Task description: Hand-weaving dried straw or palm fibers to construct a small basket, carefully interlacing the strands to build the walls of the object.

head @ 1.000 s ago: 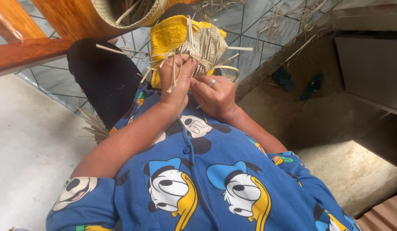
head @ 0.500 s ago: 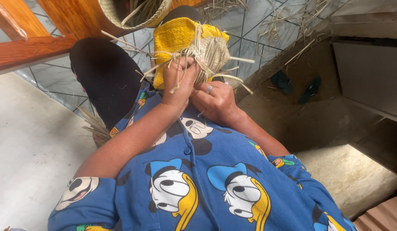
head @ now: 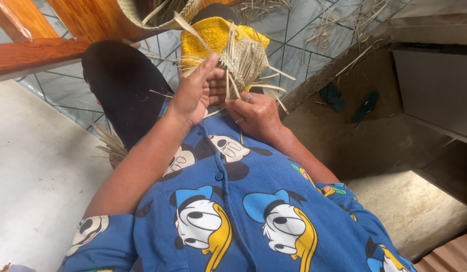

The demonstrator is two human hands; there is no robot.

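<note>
Tiled floor (head: 304, 30), littered with loose straw, lies beyond the person's knees; a wooden chair frame (head: 37, 50) stands at upper left. Left hand (head: 196, 93) and right hand (head: 253, 113) are close together, both clamped on a partly woven straw piece (head: 243, 60) held over a yellow cloth (head: 208, 35) on the lap. Loose strands project from the weave. A woven basket rim (head: 158, 12) sits above.

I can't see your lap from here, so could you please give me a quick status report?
Left hand and right hand both gripping the woven straw piece. Piece rests over yellow cloth. Loose straw strips beside knee, nothing blocking.
</note>
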